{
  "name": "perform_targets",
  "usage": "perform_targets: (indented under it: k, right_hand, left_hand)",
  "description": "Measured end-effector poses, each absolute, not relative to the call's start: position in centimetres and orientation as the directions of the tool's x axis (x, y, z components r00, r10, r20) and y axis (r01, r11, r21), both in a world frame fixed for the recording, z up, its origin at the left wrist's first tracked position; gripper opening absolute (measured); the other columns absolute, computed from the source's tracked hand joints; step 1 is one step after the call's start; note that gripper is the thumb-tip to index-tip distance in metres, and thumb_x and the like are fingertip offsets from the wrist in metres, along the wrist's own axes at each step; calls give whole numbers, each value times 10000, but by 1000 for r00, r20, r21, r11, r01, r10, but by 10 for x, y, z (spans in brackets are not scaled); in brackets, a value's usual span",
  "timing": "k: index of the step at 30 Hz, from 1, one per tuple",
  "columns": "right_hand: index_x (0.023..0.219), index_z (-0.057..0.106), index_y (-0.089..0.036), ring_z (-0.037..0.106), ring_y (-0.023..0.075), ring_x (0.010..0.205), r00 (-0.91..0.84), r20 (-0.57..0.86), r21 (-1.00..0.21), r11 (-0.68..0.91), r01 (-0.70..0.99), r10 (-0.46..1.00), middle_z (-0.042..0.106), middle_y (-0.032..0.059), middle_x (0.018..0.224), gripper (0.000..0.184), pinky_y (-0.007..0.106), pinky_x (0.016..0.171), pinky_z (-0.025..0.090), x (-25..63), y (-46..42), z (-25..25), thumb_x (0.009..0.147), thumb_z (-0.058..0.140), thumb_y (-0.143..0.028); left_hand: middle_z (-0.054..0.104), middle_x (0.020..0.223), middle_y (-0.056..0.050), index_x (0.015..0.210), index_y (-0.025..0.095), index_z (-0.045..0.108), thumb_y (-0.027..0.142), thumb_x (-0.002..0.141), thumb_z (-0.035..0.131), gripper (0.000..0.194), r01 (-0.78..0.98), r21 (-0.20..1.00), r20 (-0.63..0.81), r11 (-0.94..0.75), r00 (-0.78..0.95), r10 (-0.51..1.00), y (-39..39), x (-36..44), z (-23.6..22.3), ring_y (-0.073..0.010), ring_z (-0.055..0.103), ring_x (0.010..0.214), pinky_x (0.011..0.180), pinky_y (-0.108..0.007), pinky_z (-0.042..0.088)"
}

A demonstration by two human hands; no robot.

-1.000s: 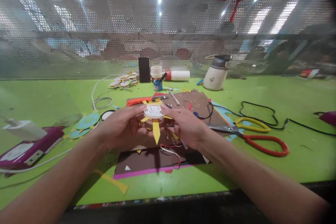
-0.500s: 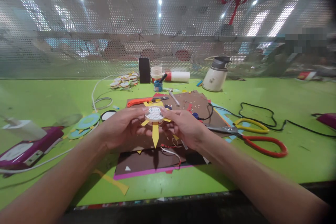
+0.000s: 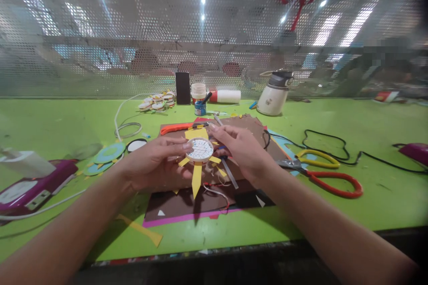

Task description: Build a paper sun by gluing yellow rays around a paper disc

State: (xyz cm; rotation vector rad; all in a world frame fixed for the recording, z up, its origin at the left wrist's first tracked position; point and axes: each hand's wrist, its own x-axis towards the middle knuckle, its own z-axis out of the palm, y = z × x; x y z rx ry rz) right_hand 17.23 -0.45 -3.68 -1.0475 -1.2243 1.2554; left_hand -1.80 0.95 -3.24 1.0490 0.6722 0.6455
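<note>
A round white disc (image 3: 199, 149) with blue specks has yellow paper pieces around its edge, a long pointed strip (image 3: 197, 180) hanging towards me and a wide flap (image 3: 196, 134) at the far side. My left hand (image 3: 154, 158) grips the disc by its left edge, thumb on top and fingers underneath. Just right of the disc is my right hand (image 3: 242, 149), apart from it, thumb raised near the flap and fingers bent below. I see nothing held in it, though its fingertips are partly hidden. A translucent stick (image 3: 230, 173) lies below that hand.
Brown card sheets (image 3: 190, 209) lie under my hands, with an orange-handled cutter (image 3: 177, 129) behind. Scissors (image 3: 309, 171) and a black cord (image 3: 327, 132) are at right. A power strip (image 3: 40, 187) stands left. Farther back are a phone (image 3: 182, 88), a small jar (image 3: 200, 108) and a bottle (image 3: 272, 95).
My right hand has let go of the disc and moved slightly up and to the right. The disc, now in my left hand alone, is tilted more towards me.
</note>
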Motion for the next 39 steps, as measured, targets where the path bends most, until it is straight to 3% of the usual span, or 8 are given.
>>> perform_targets:
  k: [5,9,18,22,28,34,39]
  right_hand:
    - [678,607,-138,575,122,657,-167,-7,-995,-24,-100,986,592,22,655,265,235,589,452,175,-7,-31,844,613,-345]
    - [660,622,-122,532,83,561,-222,-65,-989,-92,-115,973,602,20,638,240,203,514,403,176,-6,-34,843,615,-277]
    - [627,636,-126,513,72,525,-223,-103,-962,-154,-226,969,591,-10,583,133,201,481,384,176,1,-44,712,721,-182]
    - [605,626,-128,520,69,529,-192,-75,-957,-125,-263,979,577,-23,563,126,208,511,404,176,1,-45,719,681,-132]
    - [565,572,-142,468,60,454,-199,-84,-947,-140,-290,976,531,-47,500,188,212,469,365,175,1,-44,712,687,-160]
    - [600,576,-138,502,78,504,-181,-105,-951,-152,-269,978,556,-33,541,153,221,497,371,175,1,-42,707,677,-178]
    - [628,574,-142,482,75,487,-201,-89,-948,-145,-284,975,539,-40,540,160,216,473,357,176,1,-44,709,684,-224]
  left_hand:
    - [707,791,-108,984,93,712,120,827,611,188,-137,891,-238,432,671,703,9,-18,-33,-106,626,556,574,-205,556]
    - [718,831,-126,1027,111,704,150,826,621,221,-107,875,-281,471,682,676,9,-18,-34,-123,650,559,564,-207,554]
    - [696,788,-116,991,92,716,96,828,599,201,-134,869,-264,476,690,674,2,-13,-33,-130,627,601,532,-234,550]
    - [628,616,-62,961,75,719,95,825,601,181,-150,869,-231,471,718,656,2,-11,-33,-154,637,602,530,-241,541]
    - [525,511,6,883,97,719,98,802,623,126,-152,877,-226,456,707,670,0,-12,-31,-138,595,519,501,-255,537]
    - [629,617,-60,759,113,693,123,751,669,27,-84,904,-257,419,676,691,-3,-10,-27,-153,615,527,461,-245,532]
    - [587,551,-20,769,119,695,133,763,665,34,-94,904,-245,418,687,684,-2,-10,-28,-133,596,496,482,-245,536]
